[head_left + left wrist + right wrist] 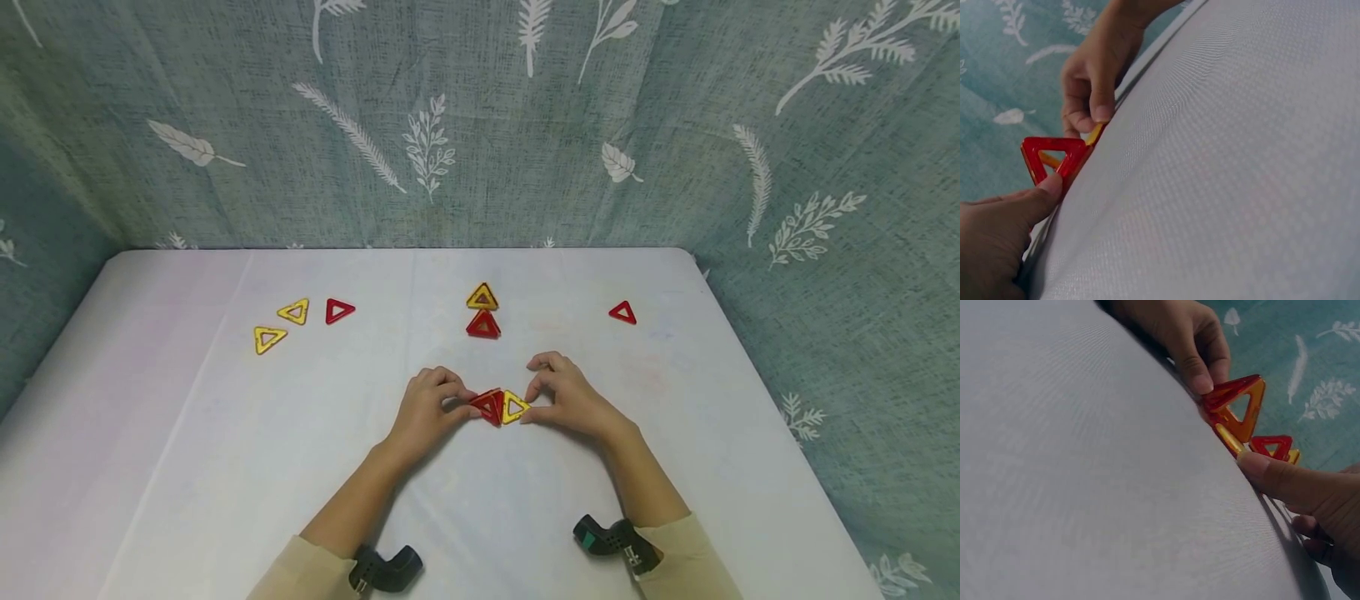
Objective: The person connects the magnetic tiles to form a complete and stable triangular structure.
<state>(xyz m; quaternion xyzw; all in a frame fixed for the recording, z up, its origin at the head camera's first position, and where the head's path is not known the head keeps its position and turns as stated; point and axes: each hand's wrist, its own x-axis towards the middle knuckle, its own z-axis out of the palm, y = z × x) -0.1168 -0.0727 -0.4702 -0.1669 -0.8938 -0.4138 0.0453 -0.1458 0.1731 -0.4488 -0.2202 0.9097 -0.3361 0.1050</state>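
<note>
Starting well left of the red-and-orange tile pyramid (496,400) and beyond it, with a yellow hollow triangle tile (259,341) lying flat. Just beside that, a little nearer the pyramid, showing a second yellow triangle tile (305,312), apart from the first. At the pyramid's near left, seeing a beige left sleeve (300,575). Then, back beyond the pyramid on its left, finding a loose red triangle tile (328,312). Nearer the person than the pyramid, a black left wrist camera (384,571).

Pinching the pyramid's left corner between thumb and fingers with the left hand (431,408). Straight beyond the pyramid, showing a yellow triangle piece (482,306) with a red triangle piece (483,333) on its near side, touching or almost so, hard to tell which; looking raised in the right wrist view.

Directly right of the pyramid, lying flat against its base, a third yellow triangle tile (506,408). Gripping this tile's right tip by thumb and index finger with the right hand (570,400). At the pyramid's near right, a black right wrist camera (617,543); well right of the pyramid and beyond it, a lone red triangle tile (622,319). Behind everything, past the pyramid, a leaf-printed blue-green curtain (495,217).
</note>
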